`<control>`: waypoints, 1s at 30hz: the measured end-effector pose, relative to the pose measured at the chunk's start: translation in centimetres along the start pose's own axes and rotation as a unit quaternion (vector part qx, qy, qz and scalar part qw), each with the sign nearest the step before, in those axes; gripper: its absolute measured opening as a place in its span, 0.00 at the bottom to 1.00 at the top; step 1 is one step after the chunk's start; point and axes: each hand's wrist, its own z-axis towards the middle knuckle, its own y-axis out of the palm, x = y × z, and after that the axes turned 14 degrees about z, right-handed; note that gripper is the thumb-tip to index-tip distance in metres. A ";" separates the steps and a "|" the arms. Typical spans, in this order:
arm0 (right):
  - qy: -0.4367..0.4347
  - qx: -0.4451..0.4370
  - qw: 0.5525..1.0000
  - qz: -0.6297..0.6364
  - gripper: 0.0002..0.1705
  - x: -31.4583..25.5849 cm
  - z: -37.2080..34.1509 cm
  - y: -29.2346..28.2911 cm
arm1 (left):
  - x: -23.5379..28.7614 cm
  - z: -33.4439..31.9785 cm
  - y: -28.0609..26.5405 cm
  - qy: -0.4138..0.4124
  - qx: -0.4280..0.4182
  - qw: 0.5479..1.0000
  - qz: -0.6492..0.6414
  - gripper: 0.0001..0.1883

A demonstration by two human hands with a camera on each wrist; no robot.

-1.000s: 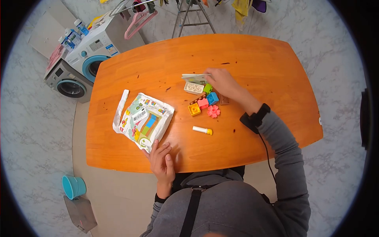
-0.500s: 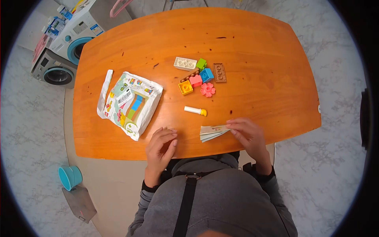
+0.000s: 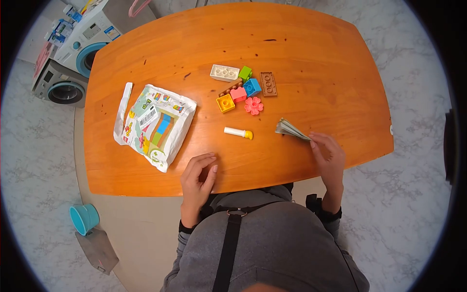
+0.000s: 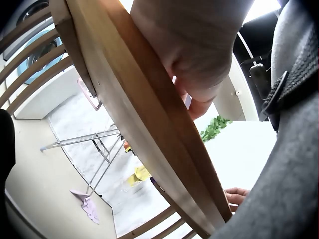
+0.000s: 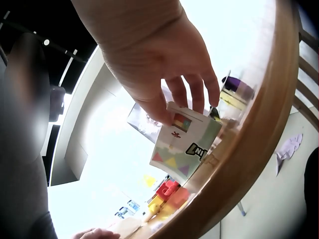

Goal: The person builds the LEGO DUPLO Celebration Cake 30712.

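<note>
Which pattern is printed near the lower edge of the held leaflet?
The leaflet shows reddish, yellow and purple triangles, best seen in the right wrist view.

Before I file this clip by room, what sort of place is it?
Likely a home laundry area: a white front-loading washing machine, a grey front-loader beside it and a teal bucket.

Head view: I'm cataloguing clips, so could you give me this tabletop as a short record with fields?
Right grip: pinches a printed paper booklet
Left grip: at the near table edge, holding nothing visible
Bag: white, printed, left of the blocks
Blocks: white, green, blue, pink, yellow, brown; loosely grouped
Flower: pink, near side of the blocks
Loose stick: white with a yellow end, lying flat
</note>
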 end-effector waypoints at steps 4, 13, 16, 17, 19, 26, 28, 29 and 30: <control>0.047 -0.048 0.987 0.147 0.07 -0.9 -0.3 2.4 | 0.0 0.7 -0.2 0.002 -0.020 1.000 -0.014 0.12; 0.167 -0.160 0.896 0.378 0.14 -3.3 0.3 6.2 | 3.7 2.6 -1.2 -0.060 -0.171 0.972 -0.151 0.20; 0.181 -0.165 0.895 0.373 0.17 -3.6 0.5 6.2 | 3.7 3.4 -1.1 -0.133 -0.257 0.948 -0.131 0.21; 0.175 -0.164 0.902 0.358 0.19 -3.6 0.5 6.1 | 3.5 3.4 -0.9 -0.125 -0.264 0.947 -0.135 0.19; 0.180 -0.159 0.904 0.355 0.19 -3.6 0.6 6.0 | 3.6 3.5 -0.7 -0.116 -0.273 0.945 -0.140 0.17; 0.200 -0.181 0.877 0.397 0.33 -2.4 0.4 6.8 | 3.3 3.1 -0.1 -0.085 -0.218 0.964 -0.130 0.05; 0.213 -0.202 0.878 0.379 0.37 -2.2 0.4 6.7 | 3.1 3.1 -0.2 -0.055 -0.156 0.978 -0.124 0.05; 0.227 -0.223 0.878 0.359 0.42 -2.1 0.4 6.6 | 3.1 3.1 -0.5 -0.044 -0.131 0.987 -0.088 0.06; 0.225 -0.222 0.878 0.359 0.42 -2.2 0.5 6.6 | 3.1 3.2 -0.6 -0.031 -0.106 0.993 -0.051 0.07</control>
